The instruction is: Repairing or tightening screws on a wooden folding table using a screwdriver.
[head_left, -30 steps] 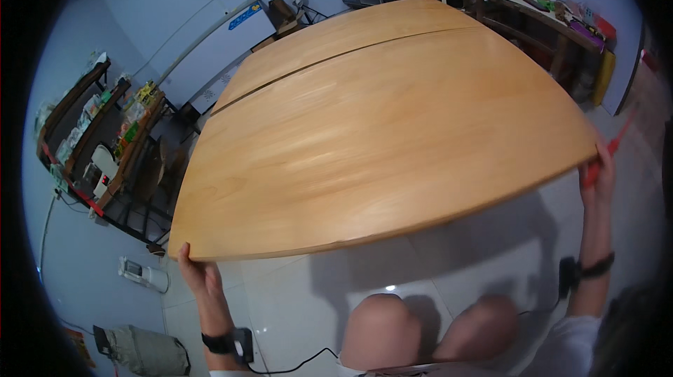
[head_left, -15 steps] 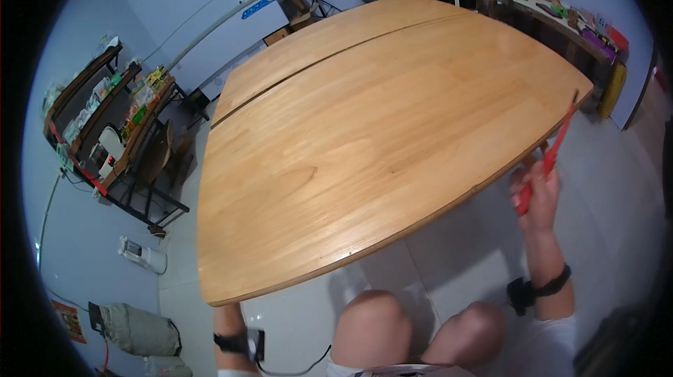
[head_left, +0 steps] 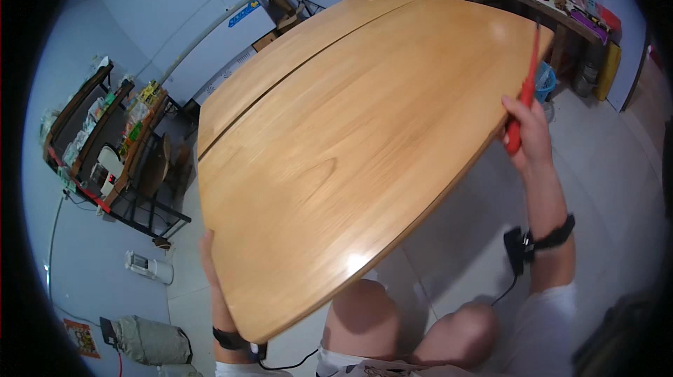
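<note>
A large light-wood tabletop with rounded corners and one dark seam fills the middle, its near left corner tilted toward my knees. My left hand grips its left edge; most of the fingers are hidden along and beneath the board. At the right edge, my right hand is closed round the red handle of a long, thin screwdriver, whose dark tip points up and away. The fingers of that hand also touch the board's edge. Both wrists wear black straps with small devices and cables.
Dark shelves loaded with packets stand at the left wall. A white chest freezer is behind the tabletop. Far right, a cluttered bench stands above a blue basket. A grey covered cylinder sits lower left.
The tabletop has turned, its near left corner coming toward me and its right edge moving away. My left hand shifted up the left edge; my right hand moved farther forward with the screwdriver.
</note>
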`<state>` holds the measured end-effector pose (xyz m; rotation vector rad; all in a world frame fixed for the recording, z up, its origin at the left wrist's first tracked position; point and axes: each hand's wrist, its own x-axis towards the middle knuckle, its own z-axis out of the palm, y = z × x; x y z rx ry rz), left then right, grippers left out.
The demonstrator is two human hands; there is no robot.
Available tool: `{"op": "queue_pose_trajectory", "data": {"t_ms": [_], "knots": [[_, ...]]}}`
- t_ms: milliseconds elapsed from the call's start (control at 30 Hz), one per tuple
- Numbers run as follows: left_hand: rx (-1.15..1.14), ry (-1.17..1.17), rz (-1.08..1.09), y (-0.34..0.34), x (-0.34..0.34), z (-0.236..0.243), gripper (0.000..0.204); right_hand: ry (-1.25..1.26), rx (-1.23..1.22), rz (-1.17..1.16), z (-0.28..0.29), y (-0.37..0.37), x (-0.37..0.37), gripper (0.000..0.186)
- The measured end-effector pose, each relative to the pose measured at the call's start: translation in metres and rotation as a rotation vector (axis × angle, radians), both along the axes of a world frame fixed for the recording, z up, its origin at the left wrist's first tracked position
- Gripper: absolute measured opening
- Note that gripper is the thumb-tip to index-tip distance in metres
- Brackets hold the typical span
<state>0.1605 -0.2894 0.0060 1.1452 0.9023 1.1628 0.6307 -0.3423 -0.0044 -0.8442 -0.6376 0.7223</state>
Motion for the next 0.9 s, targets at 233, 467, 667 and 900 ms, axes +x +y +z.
{"op": "queue_pose_trajectory", "data": {"t_ms": [233, 467, 667, 900], "knots": [[-0.025, -0.189, 0.072, -0.082, 0.13, -0.012, 0.056, -0.053, 0.01, 0.07, -0.007, 0.084, 0.128, 0.026], [-0.118, -0.26, -0.054, -0.124, 0.232, -0.01, 0.049, 0.051, 0.076, -0.105, -0.009, 0.009, 0.079, 0.036], [0.1, 0.143, -0.309, -0.109, 0.289, -0.011, 0.039, -0.075, 0.26, -0.092, -0.056, -0.148, 0.009, 0.055], [0.795, 0.1, -0.545, -0.045, 0.33, -0.081, 0.029, -0.162, 0.176, -0.327, -0.02, -0.121, -0.029, 0.056]]}}
